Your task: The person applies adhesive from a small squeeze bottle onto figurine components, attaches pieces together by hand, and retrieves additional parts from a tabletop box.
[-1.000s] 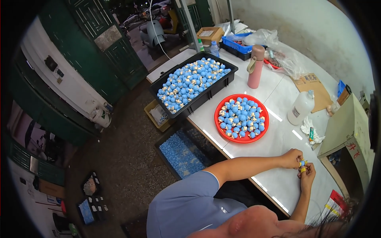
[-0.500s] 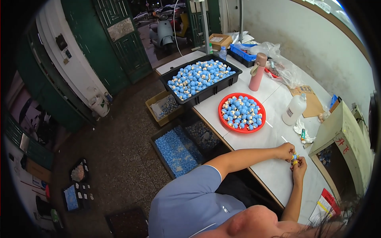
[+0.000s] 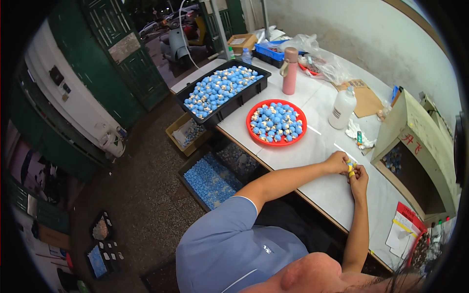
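My left hand (image 3: pixel 337 163) and my right hand (image 3: pixel 359 182) meet over the table near the cabinet. Their fingertips pinch together on a small blue piece (image 3: pixel 349 165), mostly hidden by the fingers. Yellow bands show at the fingertips; whether they wrap the fingers or belong to the piece, I cannot make out. Left of my hands, a round red tray (image 3: pixel 304 128) holds a heap of small blue balls with cream-coloured parts. More such balls fill a black crate (image 3: pixel 238 101) farther off at the table's left edge. A thin white strip (image 3: pixel 342 149) lies just beyond my left hand.
Beyond the red tray stand a pink bottle (image 3: pixel 289 73) and a white squeeze bottle (image 3: pixel 343 108). Crumpled tissue (image 3: pixel 354 130) lies near a beige open-fronted cabinet (image 3: pixel 415 141) on the right. A bin of blue pieces (image 3: pixel 207 178) sits below the table edge.
The whole view has shifted, so table, trays and hands appear farther left and higher. My hands stay together on the small piece; more of the table's near right corner shows.
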Motion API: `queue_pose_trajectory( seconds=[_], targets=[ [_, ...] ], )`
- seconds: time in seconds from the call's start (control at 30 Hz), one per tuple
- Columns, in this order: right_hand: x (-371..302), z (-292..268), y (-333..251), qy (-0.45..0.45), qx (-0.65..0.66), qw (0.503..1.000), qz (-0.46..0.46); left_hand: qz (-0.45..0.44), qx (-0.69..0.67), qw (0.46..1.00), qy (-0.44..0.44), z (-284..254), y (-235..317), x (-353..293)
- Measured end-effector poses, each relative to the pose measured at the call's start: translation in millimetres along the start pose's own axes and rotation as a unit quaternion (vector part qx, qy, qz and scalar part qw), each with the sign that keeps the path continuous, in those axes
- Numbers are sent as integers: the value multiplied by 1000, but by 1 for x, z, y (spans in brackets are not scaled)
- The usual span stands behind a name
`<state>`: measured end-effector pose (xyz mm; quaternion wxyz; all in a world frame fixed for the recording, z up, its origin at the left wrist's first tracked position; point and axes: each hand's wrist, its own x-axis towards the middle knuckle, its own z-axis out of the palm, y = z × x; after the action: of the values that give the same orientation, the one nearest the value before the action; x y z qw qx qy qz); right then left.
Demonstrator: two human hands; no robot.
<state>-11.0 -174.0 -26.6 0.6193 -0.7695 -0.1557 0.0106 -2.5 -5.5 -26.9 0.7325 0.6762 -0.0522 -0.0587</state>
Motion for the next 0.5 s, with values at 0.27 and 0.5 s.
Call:
queue_pose_trajectory(
  seconds=[0.27, 0.5],
  targets=[
    [-14, -22, 3, 89, -40, 995, -6, 125, 442, 869, 185, -101, 72, -33],
    [-2, -2, 1, 103, -58, 991, -59, 42, 685, 682, 252, -198, 99, -15]
  ],
)
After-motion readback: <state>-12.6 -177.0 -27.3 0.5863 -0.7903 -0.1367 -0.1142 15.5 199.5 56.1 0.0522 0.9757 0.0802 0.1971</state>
